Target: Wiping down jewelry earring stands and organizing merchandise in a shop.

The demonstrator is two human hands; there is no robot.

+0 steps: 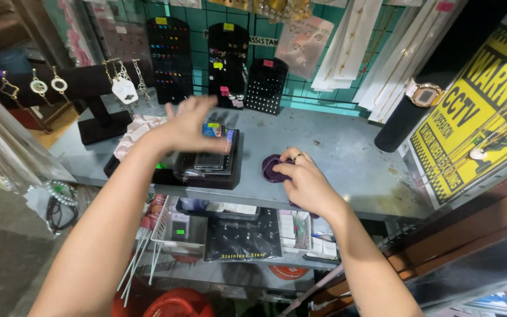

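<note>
— In the head view, what is the right hand [307, 183] doing?

— Its grip is curled down on a purple cloth pouch [272, 167] that lies on the grey surface [335, 147]. The fingertips press the pouch's right edge, so it is touched and pinched rather than lifted; most of the pouch shows to the left of the fingers. A ring sits on one finger.

— And the left hand [190, 124]?

— Released, fingers spread wide, palm down. It hovers above a stack of flat black trays [209, 167] wrapped in clear plastic, holding nothing. Whether any fingertip brushes the small card standing on top of the stack I cannot tell, as the hand is blurred.

— Where is the pouch relative to that stack?

— Just to the right of it, apart by a narrow strip of bare surface, at about the same depth.

— What else stands around the stack?

— Behind it, upright black earring display cards [171, 58] against a teal grid wall. To its left, a black T-shaped bracelet stand [83, 82] hung with chains and bangles. Far to its right, a black cylinder carrying a watch [425, 94], beside a yellow and black sign [482, 111]. Below it, a lower shelf with white baskets [174, 226].
</note>
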